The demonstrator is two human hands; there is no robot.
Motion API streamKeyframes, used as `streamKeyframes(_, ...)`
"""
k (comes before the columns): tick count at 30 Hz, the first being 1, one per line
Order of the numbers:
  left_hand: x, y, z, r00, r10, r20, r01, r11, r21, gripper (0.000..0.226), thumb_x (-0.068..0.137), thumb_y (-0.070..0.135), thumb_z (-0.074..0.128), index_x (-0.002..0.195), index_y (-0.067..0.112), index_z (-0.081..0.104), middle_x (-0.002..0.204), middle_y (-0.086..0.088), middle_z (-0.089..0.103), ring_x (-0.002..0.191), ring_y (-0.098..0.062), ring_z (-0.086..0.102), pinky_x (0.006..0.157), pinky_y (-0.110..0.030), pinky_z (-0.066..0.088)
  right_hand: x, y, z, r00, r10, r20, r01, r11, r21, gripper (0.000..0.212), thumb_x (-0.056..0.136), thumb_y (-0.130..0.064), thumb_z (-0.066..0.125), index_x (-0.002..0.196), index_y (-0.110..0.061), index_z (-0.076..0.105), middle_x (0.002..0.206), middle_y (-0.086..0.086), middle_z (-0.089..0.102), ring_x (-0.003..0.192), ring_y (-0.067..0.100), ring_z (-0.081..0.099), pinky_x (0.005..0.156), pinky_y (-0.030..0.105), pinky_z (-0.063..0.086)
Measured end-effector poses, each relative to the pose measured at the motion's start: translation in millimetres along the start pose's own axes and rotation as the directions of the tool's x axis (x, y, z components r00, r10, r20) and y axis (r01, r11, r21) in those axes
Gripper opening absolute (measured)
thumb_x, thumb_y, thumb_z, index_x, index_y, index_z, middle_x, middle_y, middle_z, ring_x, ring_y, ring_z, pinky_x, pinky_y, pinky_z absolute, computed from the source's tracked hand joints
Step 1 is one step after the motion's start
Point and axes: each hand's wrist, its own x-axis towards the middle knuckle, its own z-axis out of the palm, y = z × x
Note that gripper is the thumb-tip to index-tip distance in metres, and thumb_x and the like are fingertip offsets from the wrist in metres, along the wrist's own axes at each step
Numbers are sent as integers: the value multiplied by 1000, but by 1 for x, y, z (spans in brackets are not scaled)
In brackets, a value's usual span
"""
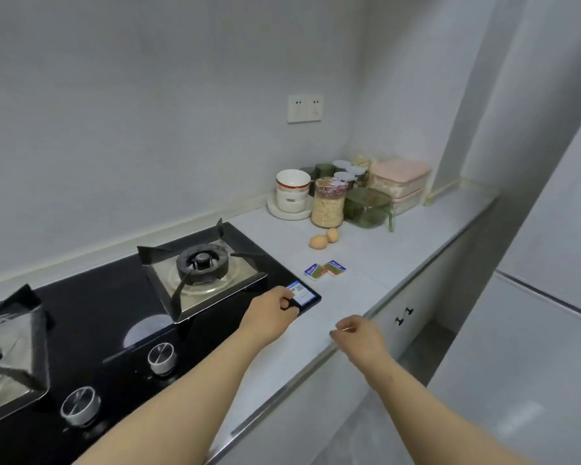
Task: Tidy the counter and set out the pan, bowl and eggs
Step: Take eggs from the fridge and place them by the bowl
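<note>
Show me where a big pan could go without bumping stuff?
Best bare spot: the counter right of the eggs and packets, in front of the green bowl, out to the front edge. The burner is free too. The back corner is crowded with the jar, white bowl and pink boxes.

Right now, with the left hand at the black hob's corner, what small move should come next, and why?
Probably reach the left hand on to the two small blue-and-green packets: they lie loose on the pale grey counter just beyond it, the nearest clutter.
</note>
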Motion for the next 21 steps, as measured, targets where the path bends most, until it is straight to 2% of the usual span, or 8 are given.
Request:
streamKeyframes(5, 104, 36, 9, 1000, 20, 5, -20, 1000, -7, 35, 91, 22, 55, 126, 17, 52, 120, -4, 57, 91, -15, 52, 82, -23, 43, 100, -31, -31, 998, 2, -59, -2, 1000, 1, 10, 86, -18, 59, 95, -17, 54, 97, 3, 58, 88, 21, 56, 74, 25, 42)
streamKeyframes(7, 144, 46, 14, 1000, 15, 27, -15, 1000, -2, 35, 91, 24, 55, 126, 18, 51, 122, -3, 55, 92, -14, 51, 80, -23, 43, 137, -40, -40, 998, 6, -55, -5, 1000, 11, 10, 86, -19, 58, 95, -17, 55, 97, 5, 60, 84, 20, 56, 65, 24, 41)
streamKeyframes(9, 179, 52, 19, 999, 2, 36, -2, 1000, 6, 36, 91, 25, 55, 127, 18, 50, 124, -3, 54, 95, -13, 50, 82, -21, 41, 171, -47, -47, 999, 3, -41, -4, 1000, -9, 12, 86, -20, 58, 96, -15, 56, 96, 6, 60, 83, 20, 55, 63, 25, 40)
streamKeyframes(13, 227, 55, 29, 1000, -6, 16, 5, 998, 61, 39, 92, 23, 53, 130, 16, 49, 128, -5, 54, 110, -19, 53, 87, -23, 40, 227, -58, -55, 999, -30, -21, 29, 998, -59, 24, 90, -15, 54, 112, -10, 57, 104, 2, 53, 91, 17, 48, 75, 24, 36)
streamKeyframes(16, 258, 56, 41, 1000, -14, 9, 13, 996, 92, 42, 92, 21, 54, 133, 15, 46, 133, -6, 49, 118, -21, 50, 92, -22, 37, 272, -59, -59, 994, -105, -14, 101, 978, -180, 30, 90, -12, 52, 120, -10, 55, 118, 8, 50, 99, 20, 49, 82, 24, 36)
streamKeyframes(18, 284, 56, 51, 1000, -23, 7, 22, 993, 112, 48, 91, 20, 57, 136, 14, 42, 138, -7, 44, 125, -21, 44, 99, -24, 34, 309, -60, -58, 984, -175, 6, 170, 944, -282, 37, 88, -11, 52, 125, -13, 52, 128, 11, 46, 112, 26, 49, 93, 29, 38)
streamKeyframes(21, 321, 57, 65, 993, -120, 5, 118, 984, 134, 60, 88, 25, 59, 142, 18, 34, 145, -6, 34, 134, -24, 34, 111, -32, 28, 360, -64, -54, 969, -211, 131, 248, 869, -428, 50, 88, -20, 54, 136, -22, 40, 138, 9, 36, 124, 29, 41, 100, 34, 35)
